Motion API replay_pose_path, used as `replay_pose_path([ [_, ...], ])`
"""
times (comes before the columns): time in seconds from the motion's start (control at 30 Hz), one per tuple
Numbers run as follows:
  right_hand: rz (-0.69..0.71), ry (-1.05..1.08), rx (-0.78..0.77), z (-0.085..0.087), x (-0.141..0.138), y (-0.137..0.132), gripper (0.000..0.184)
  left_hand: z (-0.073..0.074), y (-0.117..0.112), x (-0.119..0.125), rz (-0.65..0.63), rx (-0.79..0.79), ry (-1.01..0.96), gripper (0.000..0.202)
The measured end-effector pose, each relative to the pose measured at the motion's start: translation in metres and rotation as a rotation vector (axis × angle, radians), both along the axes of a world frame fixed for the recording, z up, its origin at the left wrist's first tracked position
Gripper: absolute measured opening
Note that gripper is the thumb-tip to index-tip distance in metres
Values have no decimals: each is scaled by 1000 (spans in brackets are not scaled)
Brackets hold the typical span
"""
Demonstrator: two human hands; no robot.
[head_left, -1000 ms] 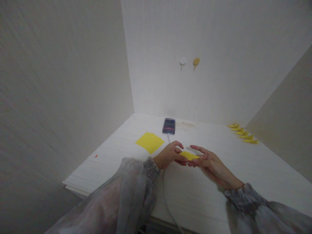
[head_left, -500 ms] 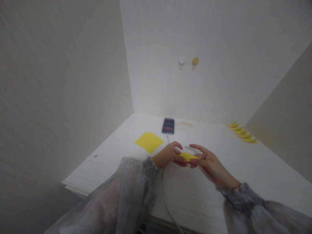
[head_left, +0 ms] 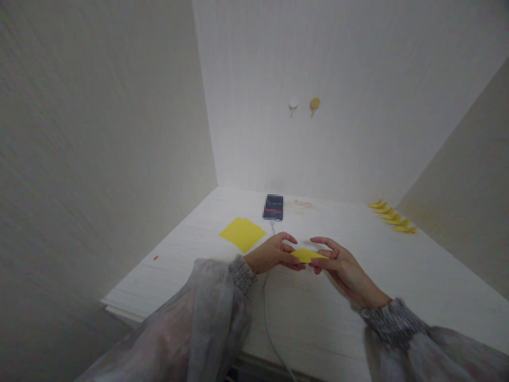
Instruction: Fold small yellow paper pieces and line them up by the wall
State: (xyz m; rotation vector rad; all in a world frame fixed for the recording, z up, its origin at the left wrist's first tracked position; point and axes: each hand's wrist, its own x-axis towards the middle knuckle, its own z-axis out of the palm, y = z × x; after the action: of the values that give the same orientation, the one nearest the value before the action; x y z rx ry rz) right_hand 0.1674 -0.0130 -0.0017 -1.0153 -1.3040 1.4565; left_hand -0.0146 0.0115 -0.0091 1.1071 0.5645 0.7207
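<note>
Between my hands, above the white table [head_left: 191, 244], is a small folded piece of yellow paper [head_left: 304, 255]. My left hand [head_left: 276, 252] pinches its left end with thumb and fingers. At the other end, my right hand [head_left: 338, 263] grips it, the thumb on top and the index finger raised clear. The fingers under the paper are partly hidden. Left of my left hand lies a stack of square yellow paper sheets [head_left: 242, 233]. Several folded yellow paper pieces [head_left: 392, 215] stand in a row at the table's right side.
A phone [head_left: 273, 207] with a blurred screen lies near the back wall, its white cable [head_left: 265, 307] running under my left hand to the front edge. A small orange-red bit [head_left: 156, 258] lies at left. A white hook [head_left: 293, 103] and a yellow hook [head_left: 314, 103] are on the wall.
The paper between my hands has tilted slightly and now shows as a wider, flatter shape. My hands keep their grip almost in place. The view has shifted slightly.
</note>
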Motion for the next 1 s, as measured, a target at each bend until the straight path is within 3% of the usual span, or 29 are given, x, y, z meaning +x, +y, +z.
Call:
replay_pose_path([
  [0.3, -53, -100, 92, -9, -17, -1, 27, -9, 3, 6, 188, 89, 102, 34],
  [0.5, -105, -293, 227, -22, -14, 6, 25, -9, 2, 5, 197, 106, 197, 29],
  [0.73, -136, -352, 345, -14, -13, 1, 27, -5, 0, 5, 188, 91, 215, 28],
  [1.0, -147, -386, 362, -11, -12, -2, 23, -1, -1, 5, 194, 87, 219, 27],
])
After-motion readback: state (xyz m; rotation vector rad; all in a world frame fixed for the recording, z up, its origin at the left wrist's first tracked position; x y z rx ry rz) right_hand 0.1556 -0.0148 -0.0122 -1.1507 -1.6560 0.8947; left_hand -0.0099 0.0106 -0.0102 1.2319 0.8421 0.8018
